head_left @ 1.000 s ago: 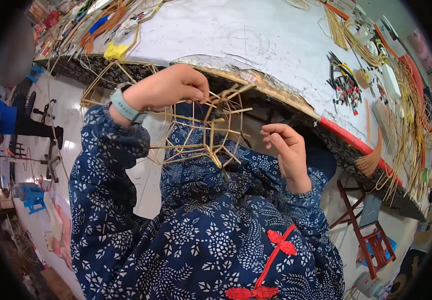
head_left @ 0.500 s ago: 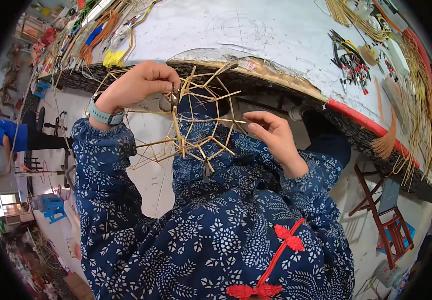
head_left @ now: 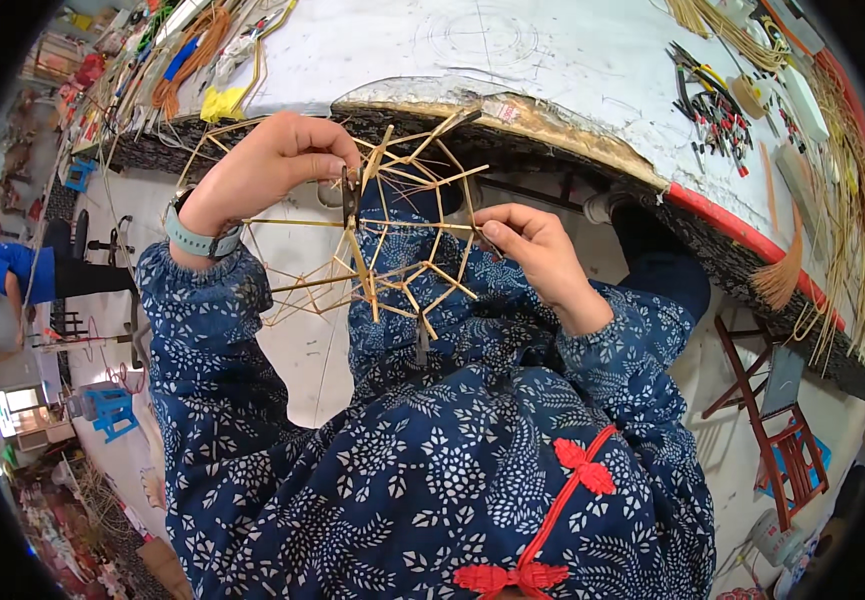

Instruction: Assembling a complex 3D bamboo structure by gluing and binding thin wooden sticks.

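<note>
In front of my lap hangs an open framework of thin bamboo strips (head_left: 362, 265), joined into many-sided cells. My left hand (head_left: 277, 170) is closed in a pinch at its upper middle, on a small dark clip (head_left: 350, 205) fixed to the strips. On the right side of the frame, my right hand (head_left: 540, 255) pinches the end of a level strip between thumb and forefinger; a small dark piece shows by these fingertips, its kind unclear. Another dark clip (head_left: 467, 116) sits at the frame's top right corner. Part of the frame's left side is behind my left hand.
Beyond the frame is a white-topped table with a worn edge (head_left: 552, 135). Pliers (head_left: 702, 85), a straw-like brush (head_left: 778, 275) and bundles of strips lie at its right; a yellow scrap (head_left: 222, 103) lies left. A folding chair (head_left: 782, 440) stands right. A person in blue (head_left: 17, 270) bends far left.
My right hand has moved slightly left and its fingers have closed on the strip's end. My left hand keeps its pinch. The frame has shifted only a little.
</note>
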The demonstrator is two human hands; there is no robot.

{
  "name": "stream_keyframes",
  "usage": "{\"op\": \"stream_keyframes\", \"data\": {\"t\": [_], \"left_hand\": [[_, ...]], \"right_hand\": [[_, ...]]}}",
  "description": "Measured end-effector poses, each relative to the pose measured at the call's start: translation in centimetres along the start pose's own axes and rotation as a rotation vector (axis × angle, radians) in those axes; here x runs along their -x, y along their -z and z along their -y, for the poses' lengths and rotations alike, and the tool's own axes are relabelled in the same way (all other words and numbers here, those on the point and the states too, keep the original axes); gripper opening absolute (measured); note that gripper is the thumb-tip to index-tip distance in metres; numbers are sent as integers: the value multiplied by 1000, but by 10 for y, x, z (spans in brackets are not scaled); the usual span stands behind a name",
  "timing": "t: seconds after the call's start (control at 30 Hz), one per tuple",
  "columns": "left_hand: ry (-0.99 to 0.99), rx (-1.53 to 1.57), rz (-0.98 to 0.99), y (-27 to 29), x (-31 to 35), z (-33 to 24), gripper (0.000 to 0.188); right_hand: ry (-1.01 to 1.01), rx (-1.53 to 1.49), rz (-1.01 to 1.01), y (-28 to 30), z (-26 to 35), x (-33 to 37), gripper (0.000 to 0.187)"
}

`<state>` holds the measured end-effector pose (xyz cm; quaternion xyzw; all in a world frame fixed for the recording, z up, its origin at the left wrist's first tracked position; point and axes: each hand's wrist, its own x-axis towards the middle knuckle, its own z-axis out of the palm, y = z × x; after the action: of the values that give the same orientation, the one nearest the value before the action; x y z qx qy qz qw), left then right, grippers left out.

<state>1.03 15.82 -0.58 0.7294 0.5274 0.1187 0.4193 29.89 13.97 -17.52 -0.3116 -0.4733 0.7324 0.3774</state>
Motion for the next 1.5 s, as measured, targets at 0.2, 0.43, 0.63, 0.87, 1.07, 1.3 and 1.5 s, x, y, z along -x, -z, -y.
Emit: {"op": "stream_keyframes", "data": {"t": [0.2,0.43,0.63,0.87,1.07,1.3,1.5], "left_hand": [[-2,44,-7,-4,4,1,10],[19,39,-9,-3,8,-4,5],[-108,-189,-171,-24,27,-28,4],[-296,-625,-398,-100,61,-36,18],[-232,-629,-612,-183,28,-3,24],[-241,-384,-593,-229,-4,2,27],[-124,-197,-440,-251,-15,11,23]], "right_hand": [[-30,31,4,0,1,-2,23],[51,4,-45,-13,16,-22,25],[53,199,83,-2,42,-51,21],[29,261,236,-2,97,-53,14],[80,349,223,8,97,-36,13],[84,377,-112,21,79,1,26],[148,1076,-386,4,70,31,34]]}}
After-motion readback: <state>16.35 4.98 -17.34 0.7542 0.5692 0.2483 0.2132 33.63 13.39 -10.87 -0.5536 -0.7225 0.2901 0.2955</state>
